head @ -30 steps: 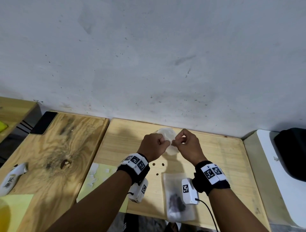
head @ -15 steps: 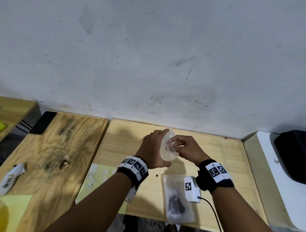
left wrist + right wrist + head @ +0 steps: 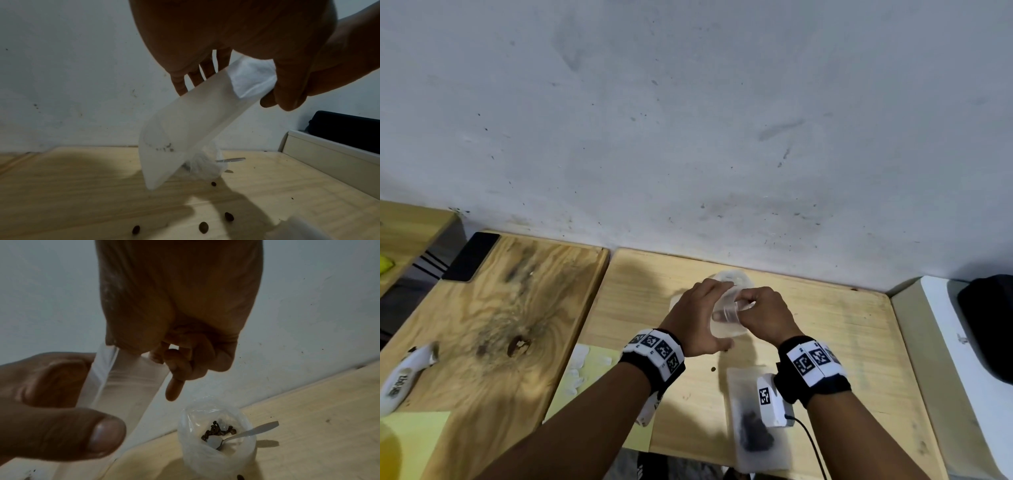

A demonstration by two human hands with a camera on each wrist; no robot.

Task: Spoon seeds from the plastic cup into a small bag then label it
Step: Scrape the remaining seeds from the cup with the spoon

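so i've got the small bag (image 3: 185,129) up in the air over the far middle of the table (image 3: 842,329), empty & v light, thin slippery film that flops. my left hand (image 3: 697,320) cups it, fingers mostly straight, thumb on its side; my right hand (image 3: 763,313) pinches the mouth edge. best held by the stiffer top strip. plastic cup (image 3: 218,443) w/ seeds (image 3: 219,430) & spoon (image 3: 244,434) stands just beyond, near the far edge.

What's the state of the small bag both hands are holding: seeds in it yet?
Practically empty: the small bag looks clear, with only dark specks near its bottom. Seeds and spoon sit in the cup.
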